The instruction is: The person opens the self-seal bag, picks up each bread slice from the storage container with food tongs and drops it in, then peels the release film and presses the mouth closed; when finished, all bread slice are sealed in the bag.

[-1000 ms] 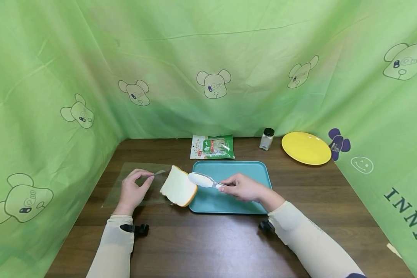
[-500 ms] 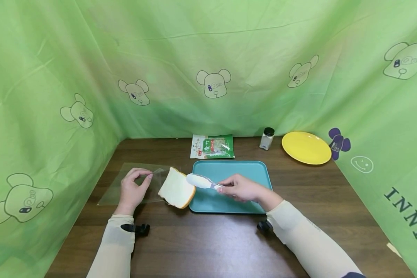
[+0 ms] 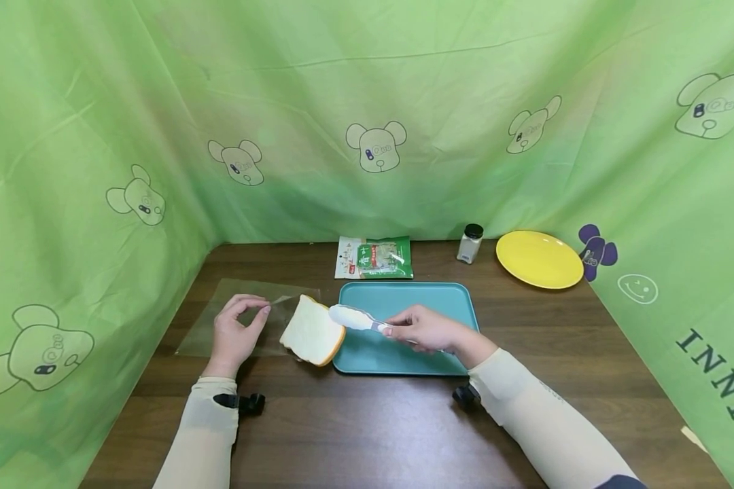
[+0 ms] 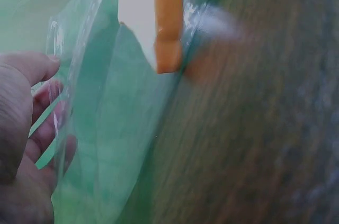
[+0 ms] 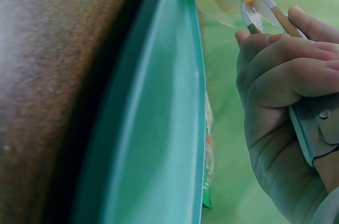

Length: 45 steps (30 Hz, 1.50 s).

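Two-handed job, and it's all about a steady hold

So, biggest stuff first, with the clock centred on the tray and 12 pointing away from the person. There's a green printed curtain (image 3: 373, 81) all round, then the dark wood table (image 3: 367, 435), then that blue tray (image 3: 367, 360) in the middle. Out at 9 o'clock there's a clear bag (image 3: 203, 329), and the yellow plate (image 3: 539, 261) sits at 2. The tongs (image 3: 353, 318) reach toward 9, with the right hand (image 3: 427, 329) wrapped round them. The left hand (image 3: 232, 333) pinches the bag's edge between thumb and fingers.

The bread slice (image 3: 312, 331) is at 9 too, tilted, between the hands, overlapping the tray's edge in the head view. Looks like its crust is caught between the tong tips. Can't tell if any of it is inside the film. Smaller bits: a green-and-white packet (image 3: 374, 258) at 11, a black-lidded jar (image 3: 468, 250) at 1.

My read: the step in hand is moving the slice past the bag's mouth, though I honestly can't say whether in or out. Either way, the next move calls for the left to hold the film wide and the right to squeeze firmly without denting the crust.
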Each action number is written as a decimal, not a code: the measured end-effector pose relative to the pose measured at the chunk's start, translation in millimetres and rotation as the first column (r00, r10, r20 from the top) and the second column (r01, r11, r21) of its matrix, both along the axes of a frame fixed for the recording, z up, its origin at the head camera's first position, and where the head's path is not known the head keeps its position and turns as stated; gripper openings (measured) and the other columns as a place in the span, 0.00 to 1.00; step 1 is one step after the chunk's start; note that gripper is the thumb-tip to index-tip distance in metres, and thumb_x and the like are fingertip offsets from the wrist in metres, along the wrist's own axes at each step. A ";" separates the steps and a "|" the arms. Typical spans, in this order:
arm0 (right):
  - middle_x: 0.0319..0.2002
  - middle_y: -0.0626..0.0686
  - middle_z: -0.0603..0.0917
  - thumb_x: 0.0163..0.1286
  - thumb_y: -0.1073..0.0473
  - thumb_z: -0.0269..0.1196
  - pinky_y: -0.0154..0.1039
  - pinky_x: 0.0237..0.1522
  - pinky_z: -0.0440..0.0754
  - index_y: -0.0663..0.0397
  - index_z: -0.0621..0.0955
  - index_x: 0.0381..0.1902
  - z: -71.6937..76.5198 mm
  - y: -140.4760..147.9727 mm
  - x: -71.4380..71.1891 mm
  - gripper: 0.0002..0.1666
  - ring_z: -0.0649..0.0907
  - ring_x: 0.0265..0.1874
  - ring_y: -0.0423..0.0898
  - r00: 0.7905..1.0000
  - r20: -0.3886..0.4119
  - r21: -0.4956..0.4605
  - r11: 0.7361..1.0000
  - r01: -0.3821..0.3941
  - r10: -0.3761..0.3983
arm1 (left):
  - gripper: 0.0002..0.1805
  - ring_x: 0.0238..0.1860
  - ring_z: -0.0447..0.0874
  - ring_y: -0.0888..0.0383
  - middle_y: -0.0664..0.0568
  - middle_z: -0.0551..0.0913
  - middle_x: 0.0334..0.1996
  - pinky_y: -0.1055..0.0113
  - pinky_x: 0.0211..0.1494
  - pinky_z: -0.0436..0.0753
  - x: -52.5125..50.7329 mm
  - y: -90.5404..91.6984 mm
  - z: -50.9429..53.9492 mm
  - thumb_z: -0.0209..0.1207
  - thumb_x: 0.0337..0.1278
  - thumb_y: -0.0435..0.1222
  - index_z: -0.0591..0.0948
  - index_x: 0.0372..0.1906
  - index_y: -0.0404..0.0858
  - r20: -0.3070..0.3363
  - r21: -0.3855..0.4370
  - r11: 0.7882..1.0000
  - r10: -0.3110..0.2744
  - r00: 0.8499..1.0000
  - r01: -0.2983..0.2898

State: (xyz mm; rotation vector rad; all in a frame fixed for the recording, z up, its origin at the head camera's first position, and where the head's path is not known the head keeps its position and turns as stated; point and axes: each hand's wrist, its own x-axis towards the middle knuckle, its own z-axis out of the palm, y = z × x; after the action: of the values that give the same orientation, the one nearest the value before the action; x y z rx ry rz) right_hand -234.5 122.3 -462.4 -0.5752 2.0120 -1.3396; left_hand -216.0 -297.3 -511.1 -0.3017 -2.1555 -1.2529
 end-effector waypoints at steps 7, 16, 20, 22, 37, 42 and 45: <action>0.17 0.46 0.69 0.78 0.45 0.65 0.34 0.12 0.65 0.55 0.83 0.66 -0.6 -2.4 -7.2 0.27 0.63 0.10 0.39 1.000 0.001 -0.007 1.000 -0.012 0.012 | 0.10 0.48 0.82 0.60 0.43 0.87 0.44 0.76 0.59 0.72 0.8 5.2 -0.4 0.72 0.56 0.22 0.90 0.40 0.36 -0.003 0.011 0.999 -0.031 1.000 0.031; 0.17 0.47 0.71 0.78 0.45 0.65 0.34 0.12 0.65 0.54 0.83 0.66 -0.4 -16.4 -12.6 0.27 0.63 0.09 0.39 0.999 0.003 -0.010 0.999 -0.032 0.032 | 0.05 0.48 0.82 0.55 0.36 0.86 0.43 0.75 0.60 0.72 15.4 21.1 22.8 0.69 0.59 0.20 0.88 0.40 0.28 0.004 0.032 0.998 -0.057 0.998 0.056; 0.16 0.47 0.71 0.77 0.45 0.65 0.34 0.12 0.65 0.52 0.84 0.65 -0.7 -25.0 -16.5 0.26 0.64 0.09 0.39 0.999 -0.004 -0.002 0.999 -0.037 0.037 | 0.05 0.48 0.82 0.56 0.36 0.86 0.43 0.75 0.60 0.73 19.0 23.7 28.6 0.69 0.59 0.20 0.88 0.40 0.27 -0.007 0.028 0.997 -0.068 0.998 0.068; 0.16 0.47 0.72 0.77 0.45 0.65 0.34 0.12 0.65 0.51 0.84 0.66 -1.0 -29.7 -18.2 0.26 0.64 0.09 0.39 0.999 -0.012 0.004 0.999 -0.044 0.044 | 0.05 0.48 0.82 0.55 0.36 0.86 0.43 0.75 0.60 0.73 19.1 23.6 29.1 0.69 0.59 0.20 0.88 0.40 0.27 -0.014 0.026 0.997 -0.072 0.997 0.073; 0.18 0.47 0.73 0.78 0.48 0.65 0.33 0.12 0.63 0.54 0.84 0.65 -1.6 -61.0 -24.9 0.25 0.64 0.10 0.39 0.999 0.009 -0.019 0.999 -0.039 0.039 | 0.05 0.47 0.83 0.58 0.37 0.86 0.42 0.73 0.58 0.77 19.0 22.3 29.4 0.69 0.59 0.19 0.88 0.39 0.27 -0.018 0.056 0.996 -0.075 0.997 0.075; 0.18 0.47 0.74 0.78 0.49 0.65 0.33 0.12 0.62 0.55 0.84 0.65 -4.7 -65.9 -28.2 0.24 0.64 0.10 0.39 1.000 0.018 -0.024 1.000 -0.010 0.011 | 0.04 0.47 0.83 0.51 0.36 0.86 0.42 0.73 0.58 0.77 19.4 23.2 30.7 0.68 0.60 0.19 0.87 0.39 0.25 -0.040 0.058 0.995 -0.082 0.996 0.084; 0.18 0.48 0.74 0.77 0.48 0.65 0.33 0.12 0.63 0.54 0.84 0.65 -6.7 -69.2 -28.9 0.25 0.64 0.10 0.39 1.000 0.021 -0.023 1.000 -0.006 0.007 | 0.04 0.47 0.83 0.53 0.36 0.86 0.42 0.74 0.58 0.77 19.3 23.6 30.7 0.68 0.60 0.19 0.87 0.39 0.26 -0.045 0.069 0.994 -0.087 0.995 0.090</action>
State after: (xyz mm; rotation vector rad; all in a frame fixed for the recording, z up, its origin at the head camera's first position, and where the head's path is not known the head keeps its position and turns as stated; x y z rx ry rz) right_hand -263.3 53.1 -469.1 -0.5755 1.9788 -1.3613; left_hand -196.7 -273.6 -480.4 -0.3940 -2.0768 -1.3575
